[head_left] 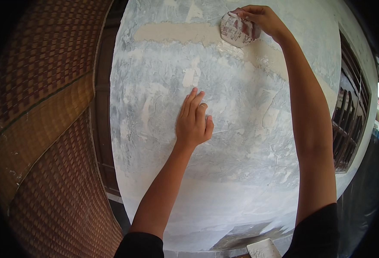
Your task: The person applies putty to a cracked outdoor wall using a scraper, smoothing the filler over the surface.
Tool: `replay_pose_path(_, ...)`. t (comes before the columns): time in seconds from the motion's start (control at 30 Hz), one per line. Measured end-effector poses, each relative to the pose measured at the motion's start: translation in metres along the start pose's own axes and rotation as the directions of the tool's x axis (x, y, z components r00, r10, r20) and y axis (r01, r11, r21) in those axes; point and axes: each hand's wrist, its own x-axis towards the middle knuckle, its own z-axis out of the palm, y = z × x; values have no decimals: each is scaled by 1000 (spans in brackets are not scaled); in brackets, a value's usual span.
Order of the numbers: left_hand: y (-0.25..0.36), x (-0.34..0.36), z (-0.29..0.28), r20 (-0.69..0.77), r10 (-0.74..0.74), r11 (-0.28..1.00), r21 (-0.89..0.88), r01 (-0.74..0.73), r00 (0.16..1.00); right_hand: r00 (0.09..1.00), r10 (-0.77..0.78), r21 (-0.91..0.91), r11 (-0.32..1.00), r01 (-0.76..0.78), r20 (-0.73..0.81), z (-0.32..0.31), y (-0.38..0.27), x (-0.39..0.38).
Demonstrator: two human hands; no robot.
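Note:
My right hand reaches up to the top of the wall and grips a putty scraper by its upper edge. The scraper is a broad reddish-brown plate smeared with white filler, set against the wall at the right part of a cream filler band. Wet-looking filler shows just below and right of it. My left hand rests with outstretched fingers on the wall, lower and to the left, holding nothing. A ring sits on one finger. The wall is patchy grey-white, with several cream filler patches and thin cracks.
Woven brown mats hang along the left, beside a dark wooden door. A dark-framed window with bars is set in the wall at right. Down at the wall's foot are a bare dark patch and a white-smeared flat piece.

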Motion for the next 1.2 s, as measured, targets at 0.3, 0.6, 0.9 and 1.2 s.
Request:
replay_pose_path(0.3, 0, 1, 1, -3, -6, 1000, -1, 6, 1000, 999, -28, -13, 1000, 28, 21, 1, 2, 6)
replay_pose_path(0.6, -1, 0, 0, 9, -16, 1000, 5, 16, 1000, 999, -45, 39, 998, 44, 21, 11, -7, 5)
replay_pose_path(0.9, -1, 0, -1, 11, -19, 1000, 8, 19, 1000, 998, -60, -28, 998, 61, 26, 14, -3, 1)
replay_pose_path(1.2, -1, -1, -2, 9, -16, 1000, 17, 16, 1000, 995, -24, -4, 1000, 25, 96, 15, -9, -5)
